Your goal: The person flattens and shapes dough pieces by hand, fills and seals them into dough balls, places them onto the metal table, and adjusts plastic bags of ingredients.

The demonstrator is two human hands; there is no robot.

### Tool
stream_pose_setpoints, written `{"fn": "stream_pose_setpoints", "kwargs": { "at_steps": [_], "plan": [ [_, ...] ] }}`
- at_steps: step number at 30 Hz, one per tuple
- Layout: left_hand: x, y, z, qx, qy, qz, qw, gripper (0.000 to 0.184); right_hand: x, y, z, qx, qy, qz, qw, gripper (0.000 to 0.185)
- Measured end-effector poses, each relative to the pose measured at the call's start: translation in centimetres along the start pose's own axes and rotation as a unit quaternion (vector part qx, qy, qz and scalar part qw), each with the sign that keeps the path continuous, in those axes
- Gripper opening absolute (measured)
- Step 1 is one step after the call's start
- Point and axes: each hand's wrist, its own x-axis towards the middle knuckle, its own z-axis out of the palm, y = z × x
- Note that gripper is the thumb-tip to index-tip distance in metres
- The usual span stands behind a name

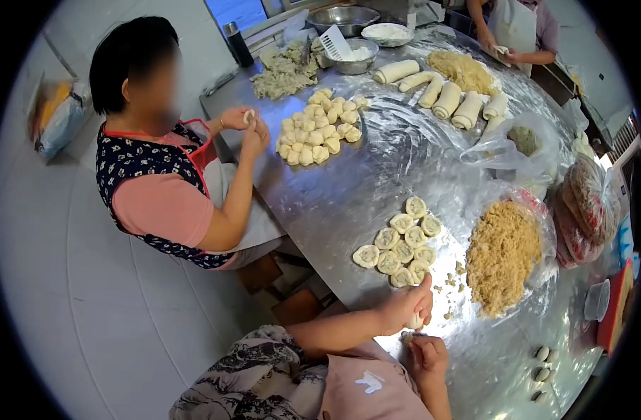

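Observation:
At the table's near edge, my left hand (404, 308) is closed around a small piece of white dough (414, 321), largely hidden by the fingers. Just below it, my right hand (428, 355) has its fingers curled together at a small pale bit, too small to name. Beyond my left hand lies a group of round, flattened dough pieces with darker centres (403, 250). To the right of them is a large heap of crumbly tan filling (504, 255) on a plastic bag, with stray crumbs beside it.
A co-worker (166, 161) at the left pinches dough beside a pile of dough balls (317, 129). Dough rolls (448, 100), a greenish mound (285, 70) and bowls (343, 21) stand farther back. Another person (517, 35) handles dough. Filled bags (588, 203) lie right.

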Motion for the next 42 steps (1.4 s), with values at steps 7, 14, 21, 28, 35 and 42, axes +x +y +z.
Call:
{"fn": "stream_pose_setpoints", "kwargs": {
  "at_steps": [7,14,21,28,35,42],
  "plan": [
    [0.2,1.4,1.1,-0.004,-0.037,0.04,0.999,0.033,0.3,0.6,1.6,-0.025,-0.032,-0.014,0.999,0.016],
    [0.3,1.2,0.9,-0.032,-0.002,-0.019,0.999,0.037,2.7,-1.0,-2.3,0.052,0.045,0.074,0.995,0.027],
    [2.2,-1.7,0.8,0.099,0.128,0.083,0.983,0.053,4.5,-1.3,-2.3,0.217,0.066,0.22,0.949,0.031],
    [2.1,-0.8,3.1,0.298,0.13,0.228,0.918,0.055,6.5,-3.0,0.4,0.319,0.094,0.224,0.916,0.031],
    [3.0,-4.1,-0.3,0.31,-0.063,0.06,0.947,0.036,3.9,-0.9,-0.4,0.313,0.026,0.241,0.918,0.053],
    [0.2,-0.9,0.7,0.533,0.132,0.263,0.793,0.034,1.9,2.6,-2.9,0.544,0.224,0.364,0.722,0.045]
  ]
}}
